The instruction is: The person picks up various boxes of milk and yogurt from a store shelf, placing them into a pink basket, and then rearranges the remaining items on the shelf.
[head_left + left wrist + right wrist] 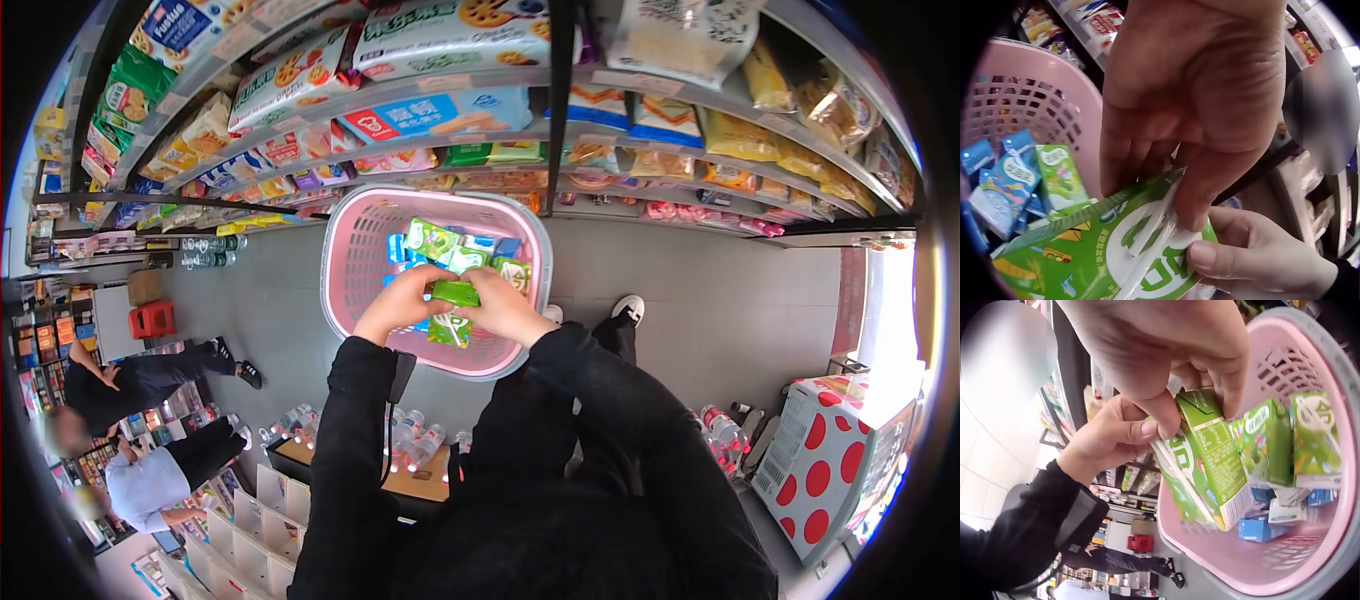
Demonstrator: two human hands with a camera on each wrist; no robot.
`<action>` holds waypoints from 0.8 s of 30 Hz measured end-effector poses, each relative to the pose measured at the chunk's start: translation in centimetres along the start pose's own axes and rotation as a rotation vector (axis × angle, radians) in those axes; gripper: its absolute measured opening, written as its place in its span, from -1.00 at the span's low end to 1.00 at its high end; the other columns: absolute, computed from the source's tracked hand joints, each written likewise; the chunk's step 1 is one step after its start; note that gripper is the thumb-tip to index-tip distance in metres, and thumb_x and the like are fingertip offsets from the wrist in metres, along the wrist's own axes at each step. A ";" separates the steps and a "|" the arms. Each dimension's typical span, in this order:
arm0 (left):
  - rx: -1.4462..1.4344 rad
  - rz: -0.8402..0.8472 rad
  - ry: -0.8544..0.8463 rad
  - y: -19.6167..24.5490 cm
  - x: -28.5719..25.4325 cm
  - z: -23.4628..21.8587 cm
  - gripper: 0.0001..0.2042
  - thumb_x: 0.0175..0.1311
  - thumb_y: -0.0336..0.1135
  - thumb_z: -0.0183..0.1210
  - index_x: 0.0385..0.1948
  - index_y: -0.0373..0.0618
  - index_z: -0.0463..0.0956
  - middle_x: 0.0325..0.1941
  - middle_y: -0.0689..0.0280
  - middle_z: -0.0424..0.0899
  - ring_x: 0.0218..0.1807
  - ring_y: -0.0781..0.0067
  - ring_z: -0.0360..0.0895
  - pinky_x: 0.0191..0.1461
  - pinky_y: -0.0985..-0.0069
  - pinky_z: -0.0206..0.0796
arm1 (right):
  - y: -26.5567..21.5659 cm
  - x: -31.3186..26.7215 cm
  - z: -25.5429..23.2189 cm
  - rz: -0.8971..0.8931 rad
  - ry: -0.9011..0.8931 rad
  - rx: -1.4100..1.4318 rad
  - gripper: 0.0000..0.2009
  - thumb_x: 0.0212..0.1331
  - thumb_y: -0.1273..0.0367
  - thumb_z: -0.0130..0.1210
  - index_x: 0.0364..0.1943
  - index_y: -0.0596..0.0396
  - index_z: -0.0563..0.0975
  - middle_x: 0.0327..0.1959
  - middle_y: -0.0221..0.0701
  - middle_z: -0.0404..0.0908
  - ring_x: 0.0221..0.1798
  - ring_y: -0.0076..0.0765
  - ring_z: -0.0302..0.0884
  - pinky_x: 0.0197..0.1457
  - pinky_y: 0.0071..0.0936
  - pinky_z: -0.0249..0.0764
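Both hands hold one green drink carton [456, 293] over a pink basket [352, 262]. A wrapped straw [1180, 472] runs along the carton's printed side. My left hand [405, 302] pinches it at one end, thumb on the printed face. From the other side, my right hand [505, 308] grips it, its thumb close to the left thumb in the right wrist view. Below them in the basket lie several green cartons [1260, 440] and several blue cartons [1016, 178], jumbled at different angles.
Shelves of packaged snacks [440, 110] curve along the far side, just beyond the basket. Two people [150, 485] are at the left. A red stool [152, 320] and bottled water [425, 448] are on the floor. A dotted box [815, 460] stands at right.
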State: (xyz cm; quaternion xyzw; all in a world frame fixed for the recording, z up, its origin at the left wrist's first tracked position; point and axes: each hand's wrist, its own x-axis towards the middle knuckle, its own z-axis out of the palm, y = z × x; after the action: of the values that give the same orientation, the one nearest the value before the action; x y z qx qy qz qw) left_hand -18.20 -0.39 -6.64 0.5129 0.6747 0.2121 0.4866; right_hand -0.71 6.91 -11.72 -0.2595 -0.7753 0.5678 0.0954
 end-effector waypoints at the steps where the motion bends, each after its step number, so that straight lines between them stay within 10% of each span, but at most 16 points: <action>1: 0.027 -0.071 -0.067 -1.9 -0.1 -0.3 -0.58 -0.08 -0.62 0.25 -0.08 -0.29 0.44 -0.19 0.22 0.57 -0.09 0.40 0.52 0.00 0.49 0.35 | 0.2 0.6 1.4 0.005 -0.004 0.006 -0.53 -0.11 0.38 0.21 -0.04 0.21 0.39 -0.14 -0.10 0.44 -0.03 0.03 0.41 0.02 -0.25 0.36; 9: -0.406 -0.246 -0.066 -12.5 -0.8 -0.8 -0.56 -0.04 -0.68 0.17 -0.01 -0.33 0.39 -0.10 0.27 0.56 -0.06 0.50 0.49 0.04 0.52 0.33 | 1.7 4.8 9.2 0.065 -0.116 -0.277 -0.77 -0.08 0.51 0.04 -0.25 0.23 0.45 -0.12 -0.06 0.43 -0.14 0.02 0.48 -0.08 -0.19 0.42; 17: -0.625 -0.251 0.005 -18.0 -1.8 -2.0 -0.60 0.03 -0.61 0.16 -0.01 -0.34 0.40 -0.16 0.31 0.57 -0.13 0.57 0.49 0.01 0.55 0.31 | 1.0 4.5 11.6 0.153 -0.136 -0.188 -0.50 -0.04 0.59 -0.08 0.11 0.26 0.27 0.02 -0.01 0.34 -0.04 0.08 0.44 -0.02 -0.21 0.40; 24: 0.054 -0.190 0.248 -18.5 -0.6 -0.7 -0.54 -0.01 -0.49 0.18 0.04 -0.23 0.38 -0.05 0.06 0.53 0.05 0.19 0.44 0.12 0.40 0.26 | 2.7 2.1 11.0 -0.090 -0.171 -0.220 -0.52 -0.09 0.60 -0.08 0.06 0.29 0.34 -0.09 -0.04 0.44 -0.10 0.05 0.46 -0.04 -0.22 0.40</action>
State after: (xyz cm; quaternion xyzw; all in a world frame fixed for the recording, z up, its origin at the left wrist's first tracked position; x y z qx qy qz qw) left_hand -27.77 -7.90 -20.61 0.4294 0.7805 0.2087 0.4035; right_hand -6.57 -0.52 -18.20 -0.1843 -0.8490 0.4945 0.0254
